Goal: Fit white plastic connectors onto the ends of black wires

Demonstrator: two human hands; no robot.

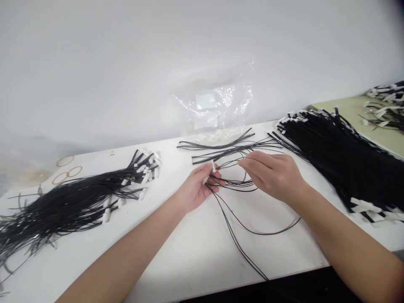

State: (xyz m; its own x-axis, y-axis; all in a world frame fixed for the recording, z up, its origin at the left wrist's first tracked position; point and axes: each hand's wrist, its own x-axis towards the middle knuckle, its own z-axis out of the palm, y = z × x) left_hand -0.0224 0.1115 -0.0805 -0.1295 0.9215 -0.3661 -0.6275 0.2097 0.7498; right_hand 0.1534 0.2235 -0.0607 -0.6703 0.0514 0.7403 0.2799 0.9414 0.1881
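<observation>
Near the middle of the white table, my left hand (198, 188) grips a small white plug connector (213, 166) between thumb and fingers. Several thin black wires (235, 182) run from that hand, some looping to the right and others hanging toward the table's front edge. My right hand (273, 171) is closed in a pinch on a thin black wire (232, 163) that leads to the connector. Just behind both hands lie loose bundles of black wires (221, 152).
Black wires with white connectors (72, 198) are heaped at left, beside orange rubber bands (65, 160). A clear plastic bag (217, 105) of white pieces leans on the wall. A large black cable pile (344, 155) lies at right, next to a yellowish surface (347, 108) holding more cables.
</observation>
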